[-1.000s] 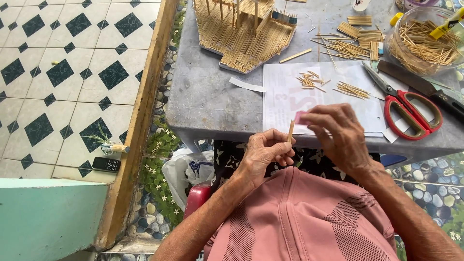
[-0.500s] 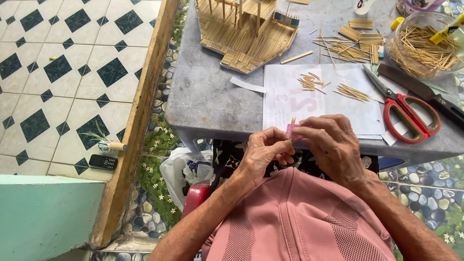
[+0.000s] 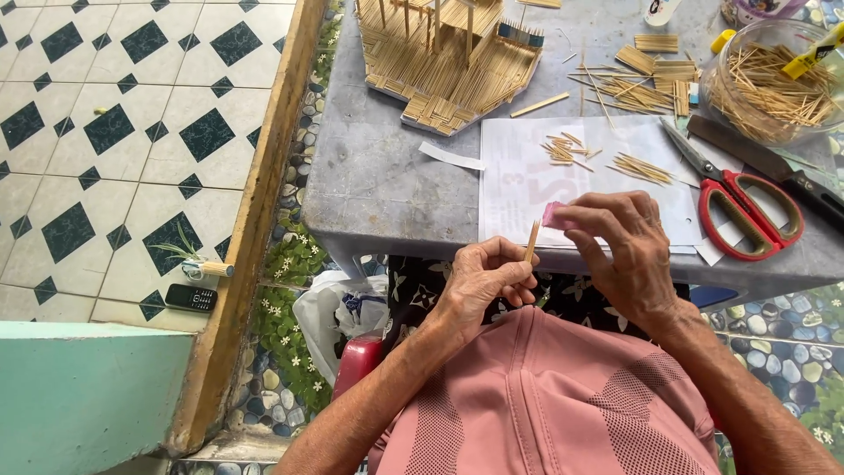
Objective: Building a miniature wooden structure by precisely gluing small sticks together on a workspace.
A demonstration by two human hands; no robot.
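My left hand (image 3: 483, 283) pinches a thin wooden stick (image 3: 532, 240) upright at the near edge of the grey table (image 3: 378, 189). My right hand (image 3: 620, 255) holds a small pink piece (image 3: 554, 215) just to the right of the stick's tip, close to it. On the white paper sheet (image 3: 527, 171) behind the hands lie two small piles of short sticks (image 3: 640, 167). A model made of wooden sticks (image 3: 453, 57) stands at the far side of the table.
Red-handled scissors (image 3: 747, 207) and a dark knife (image 3: 774, 167) lie at the right. A clear bowl of sticks (image 3: 769, 84) stands at the back right. Left of the table are a wooden beam (image 3: 255, 220), a tiled floor and a black phone (image 3: 191, 298).
The hands have drawn slightly apart. The stick in my left hand now shows upright beside the pink piece in my right hand.
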